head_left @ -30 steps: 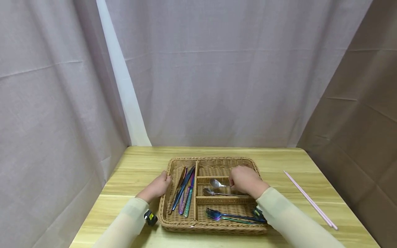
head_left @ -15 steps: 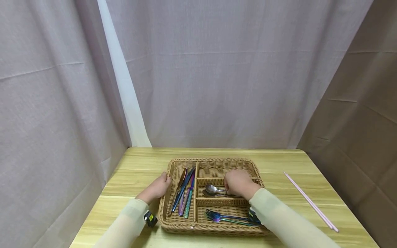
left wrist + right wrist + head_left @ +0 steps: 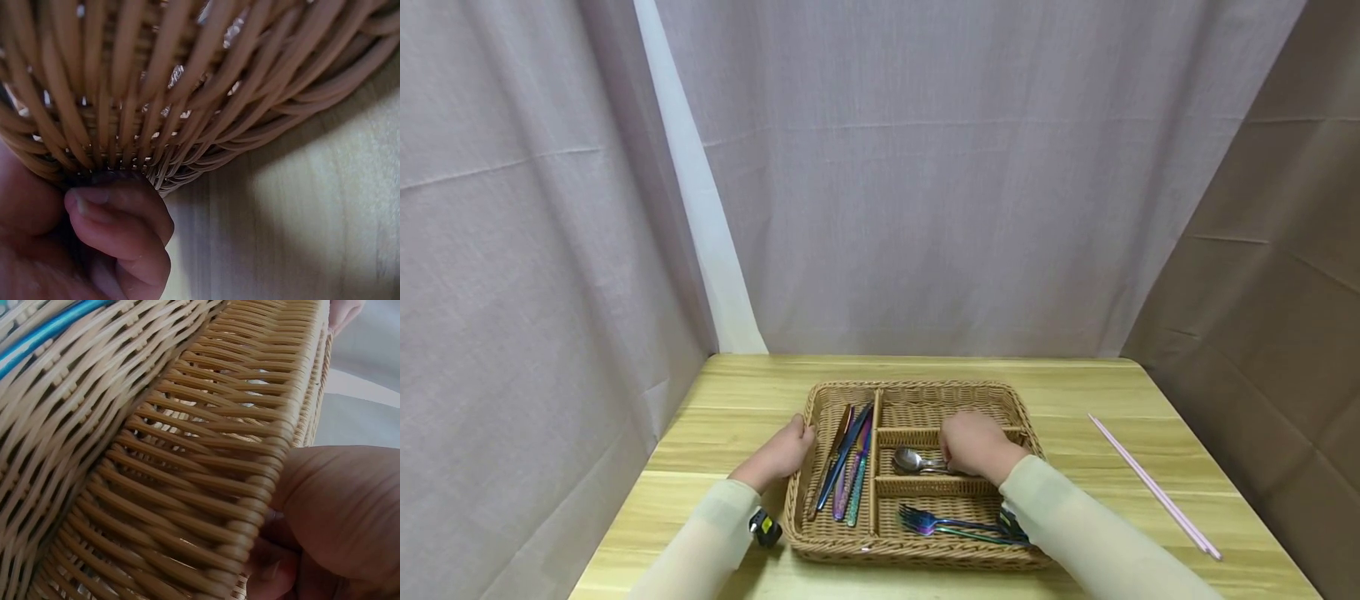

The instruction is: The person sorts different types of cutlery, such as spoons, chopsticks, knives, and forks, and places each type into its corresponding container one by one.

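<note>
A wicker cutlery basket (image 3: 838, 547) with several compartments sits on the table. My left hand (image 3: 785, 451) grips its left side; the left wrist view has curled fingers (image 3: 125, 228) against the woven wall. In the middle right compartment, my right hand (image 3: 974, 444) holds a metal spoon (image 3: 907, 458) by the handle, its bowl pointing left. That spoon overlaps another spoon, mostly hidden beneath it. A woven divider (image 3: 212, 481) hides part of the right hand (image 3: 350, 512) in the right wrist view, along with the spoon handles.
Several knives (image 3: 848, 467) fill the long left compartment. Blue and green forks (image 3: 928, 523) lie in the front right compartment. Pink chopsticks (image 3: 1153, 485) rest on the wooden table (image 3: 1075, 392) right of the basket. Grey curtains (image 3: 925, 208) surround the table.
My right hand has moved left and slightly toward the front with the spoon, bringing its bowl over the other spoon. My left hand has stayed on the basket's side.
</note>
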Demonstrator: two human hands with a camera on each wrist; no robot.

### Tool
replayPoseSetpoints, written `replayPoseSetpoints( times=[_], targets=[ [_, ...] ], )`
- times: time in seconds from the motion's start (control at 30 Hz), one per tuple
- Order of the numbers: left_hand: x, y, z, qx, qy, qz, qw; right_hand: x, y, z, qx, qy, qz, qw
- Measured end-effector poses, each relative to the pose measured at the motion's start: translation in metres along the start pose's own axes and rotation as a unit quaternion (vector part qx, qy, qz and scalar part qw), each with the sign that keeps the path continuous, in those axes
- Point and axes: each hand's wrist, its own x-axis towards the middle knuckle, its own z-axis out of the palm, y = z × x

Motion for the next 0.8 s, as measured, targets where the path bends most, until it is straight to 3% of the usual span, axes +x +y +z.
replayPoseSetpoints(
  times=[0.5, 0.67, 0.8],
  targets=[
    [0.0, 0.0, 0.0, 0.006, -0.002, 0.0, 1.0, 0.001, 0.003, 0.008, 0.002, -0.011, -0.012, 1.0],
    [0.0, 0.0, -0.001, 0.008, -0.001, -0.002, 1.0, -0.004, 0.009, -0.001, 0.034, 0.0, -0.013, 0.999],
    [0.0, -0.001, -0.001, 0.005, -0.002, -0.003, 1.0, -0.007, 0.021, -0.013, 0.054, 0.01, 0.009, 0.998]
  ],
)
